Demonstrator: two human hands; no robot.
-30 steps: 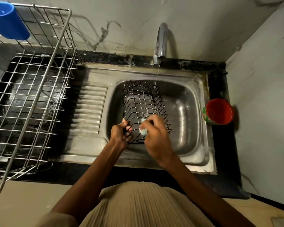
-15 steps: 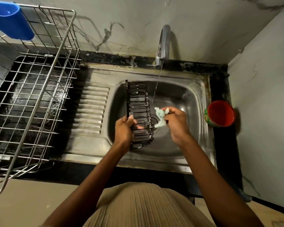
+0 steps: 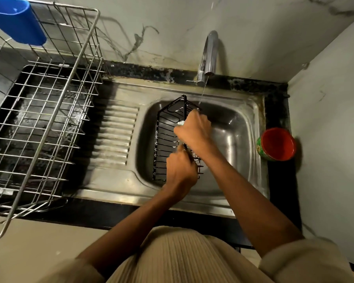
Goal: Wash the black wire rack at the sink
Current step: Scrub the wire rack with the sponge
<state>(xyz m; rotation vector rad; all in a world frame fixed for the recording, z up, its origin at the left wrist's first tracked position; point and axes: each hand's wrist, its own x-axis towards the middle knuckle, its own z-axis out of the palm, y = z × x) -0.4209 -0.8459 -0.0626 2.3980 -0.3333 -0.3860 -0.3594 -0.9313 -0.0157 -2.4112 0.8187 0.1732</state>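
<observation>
The black wire rack (image 3: 166,139) stands on its side in the steel sink basin (image 3: 237,139), its long axis running away from me. My left hand (image 3: 181,170) grips its near end. My right hand (image 3: 194,132) presses a small pale scrub cloth (image 3: 180,123) against the rack's upper wires; most of the cloth is hidden in the fist. A thin stream of water falls from the tap (image 3: 208,56) onto the rack's far end.
A large silver wire dish rack (image 3: 39,111) stands on the black counter to the left, with a blue plastic cup (image 3: 16,21) hooked on its far corner. A red-and-green cup (image 3: 276,145) sits right of the sink. Marble walls close the back and right.
The rack has turned from lying tilted to standing on its side. My right hand, which held the cloth off to the right, has come back onto the rack's upper wires.
</observation>
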